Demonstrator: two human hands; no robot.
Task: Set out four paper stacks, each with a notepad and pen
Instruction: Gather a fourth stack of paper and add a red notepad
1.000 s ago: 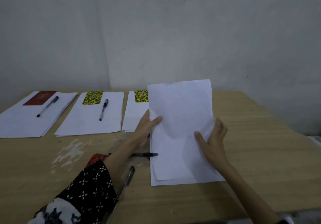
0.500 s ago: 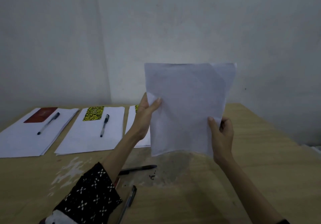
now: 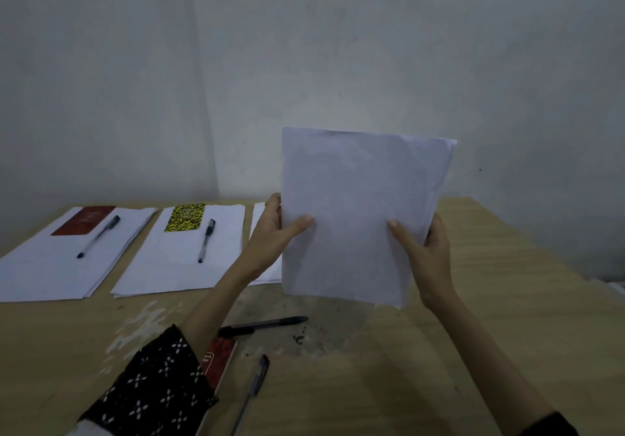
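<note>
I hold a white paper stack (image 3: 358, 212) upright above the table, my left hand (image 3: 275, 229) on its left edge and my right hand (image 3: 424, 249) on its right edge. Three paper stacks lie along the back. The left stack (image 3: 57, 266) carries a red notepad (image 3: 84, 220) and a pen (image 3: 98, 236). The middle stack (image 3: 176, 266) carries a yellow-black notepad (image 3: 185, 218) and a pen (image 3: 206, 240). The third stack (image 3: 262, 266) is mostly hidden behind my left hand. Two loose pens, one (image 3: 263, 325) and another (image 3: 252, 393), lie near a red notepad (image 3: 220, 359) under my left forearm.
The wooden table (image 3: 507, 300) has a stained, dusty patch (image 3: 324, 330) below the held papers and white smears at the left. A grey wall stands right behind the table. The table's right edge runs close to my right arm.
The paper stack has been lifted off the table and turned upright in both hands. It stays at about the same height since half a second ago.
</note>
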